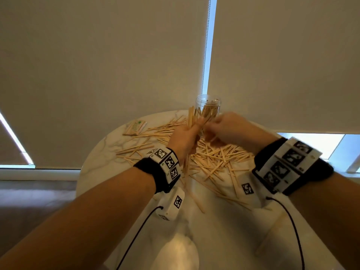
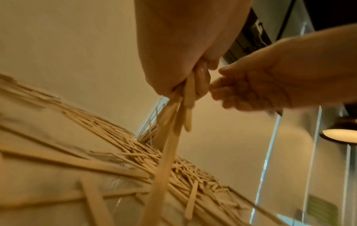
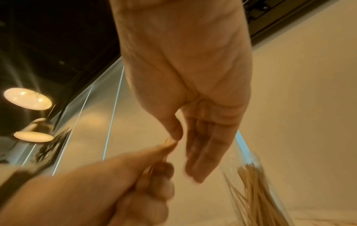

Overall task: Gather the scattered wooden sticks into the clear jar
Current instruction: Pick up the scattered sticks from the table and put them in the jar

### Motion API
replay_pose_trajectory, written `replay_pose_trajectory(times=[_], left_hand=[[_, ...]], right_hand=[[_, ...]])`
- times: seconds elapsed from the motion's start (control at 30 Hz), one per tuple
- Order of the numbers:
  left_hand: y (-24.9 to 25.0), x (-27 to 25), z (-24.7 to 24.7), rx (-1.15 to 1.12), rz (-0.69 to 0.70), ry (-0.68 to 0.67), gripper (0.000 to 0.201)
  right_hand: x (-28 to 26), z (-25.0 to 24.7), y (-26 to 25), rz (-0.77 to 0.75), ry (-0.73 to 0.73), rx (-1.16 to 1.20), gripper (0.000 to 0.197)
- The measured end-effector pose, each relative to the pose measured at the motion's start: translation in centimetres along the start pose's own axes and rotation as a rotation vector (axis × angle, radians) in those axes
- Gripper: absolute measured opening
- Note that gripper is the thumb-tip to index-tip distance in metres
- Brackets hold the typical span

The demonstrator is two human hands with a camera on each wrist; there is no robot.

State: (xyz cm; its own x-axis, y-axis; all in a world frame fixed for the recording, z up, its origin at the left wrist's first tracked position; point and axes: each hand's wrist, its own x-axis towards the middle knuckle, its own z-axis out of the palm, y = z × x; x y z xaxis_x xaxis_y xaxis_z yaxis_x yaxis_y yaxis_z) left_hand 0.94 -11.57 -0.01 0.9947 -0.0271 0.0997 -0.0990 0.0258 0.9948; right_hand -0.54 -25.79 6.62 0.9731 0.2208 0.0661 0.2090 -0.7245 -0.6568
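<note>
A clear jar [image 1: 208,106] stands at the far edge of the round white table [image 1: 101,162], partly filled with upright wooden sticks [image 3: 251,191]. Many loose sticks [image 1: 218,158] lie scattered over the table's middle and left. My left hand [image 1: 185,137] grips an upright bundle of sticks [image 1: 191,117] just in front of the jar; the bundle's lower ends hang below the fist [image 2: 185,107]. My right hand [image 1: 228,125] is right beside it, fingers fairly straight [image 3: 204,152], with its thumb and fingertips touching the bundle's top.
A small wrapped packet [image 1: 134,127] lies at the table's far left among the sticks. Roller blinds [image 1: 97,65] hang close behind the table and jar. The near part of the table holds only a few stray sticks [image 1: 196,199].
</note>
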Motion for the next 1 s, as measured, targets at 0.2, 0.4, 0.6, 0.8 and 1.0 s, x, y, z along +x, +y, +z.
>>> replay_pose_trajectory(times=[0.2,0.4,0.6,0.8,1.0], left_hand=[[0.8,-1.6,2.6,0.120,0.020,-0.160,0.017],[1.7,-0.5,1.5,-0.088,0.015,0.026,0.036],[4.1,0.8,-0.4,-0.502,-0.046,0.120,0.063],[4.4,0.6,0.6,-0.547,-0.060,0.110,0.069],[5.0,0.9,1.0,-0.657,-0.008,0.076,0.047]], right_hand=[[0.2,-0.7,-2.9,-0.126,-0.072,-0.154,0.054],[0.3,0.9,-0.5,-0.086,0.014,0.170,0.055],[-2.1,4.1,2.0,0.116,-0.404,0.255,0.039],[-2.1,6.0,1.5,0.102,-0.373,0.563,0.014],[-1.6,5.4,1.0,0.104,-0.239,0.352,0.029]])
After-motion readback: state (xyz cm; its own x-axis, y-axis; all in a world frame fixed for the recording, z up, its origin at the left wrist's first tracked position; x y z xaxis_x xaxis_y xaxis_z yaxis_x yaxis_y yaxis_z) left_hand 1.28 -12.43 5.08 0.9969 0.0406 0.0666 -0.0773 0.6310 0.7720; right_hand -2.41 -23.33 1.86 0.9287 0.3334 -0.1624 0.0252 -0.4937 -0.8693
